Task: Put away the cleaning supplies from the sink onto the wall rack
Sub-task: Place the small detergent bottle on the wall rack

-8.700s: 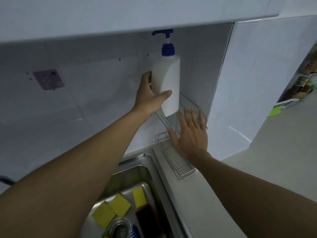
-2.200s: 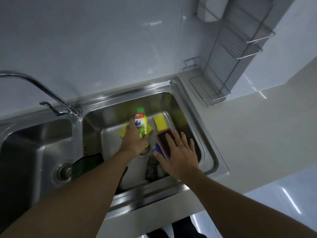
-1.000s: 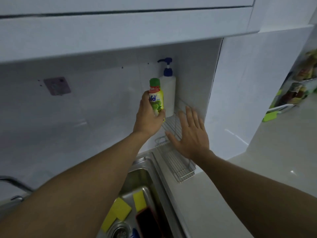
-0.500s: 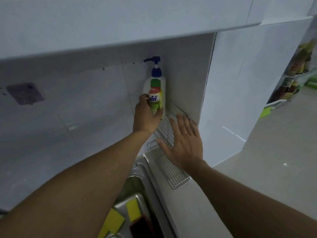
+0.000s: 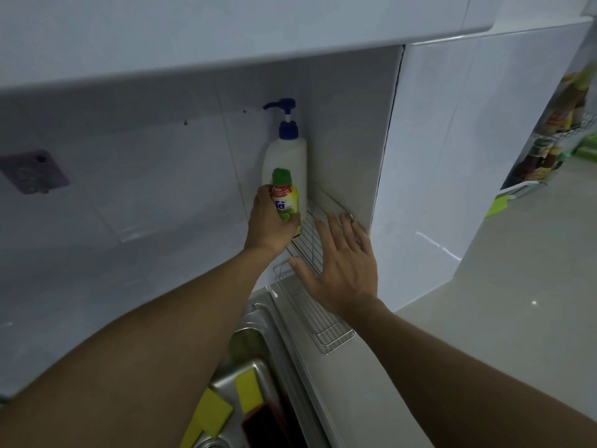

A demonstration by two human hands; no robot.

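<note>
My left hand (image 5: 269, 223) grips a small yellow dish soap bottle (image 5: 285, 198) with a green cap, held upright at the upper shelf of the wire wall rack (image 5: 311, 240). Directly behind it on that shelf stands a white pump bottle (image 5: 286, 156) with a blue pump. My right hand (image 5: 344, 266) hovers open, fingers spread, in front of the rack's upper shelf. The rack's lower shelf (image 5: 326, 328) holds nothing. Below, in the steel sink (image 5: 255, 328), lie two yellow sponges (image 5: 210, 417) (image 5: 248, 396) and a red-rimmed dark scrubber (image 5: 268, 428).
A white cabinet (image 5: 226, 30) hangs overhead, close above the pump bottle. White tiled walls close in the corner behind the rack. A purple hook pad (image 5: 34, 173) sticks to the wall at left. The pale counter (image 5: 484, 318) runs to the right, with bottles on a far shelf (image 5: 555, 147).
Since 2.2 s ago my left hand lifted the soap bottle out of the sink up to the rack. Over the last half second it lowered the bottle slightly in front of the pump bottle.
</note>
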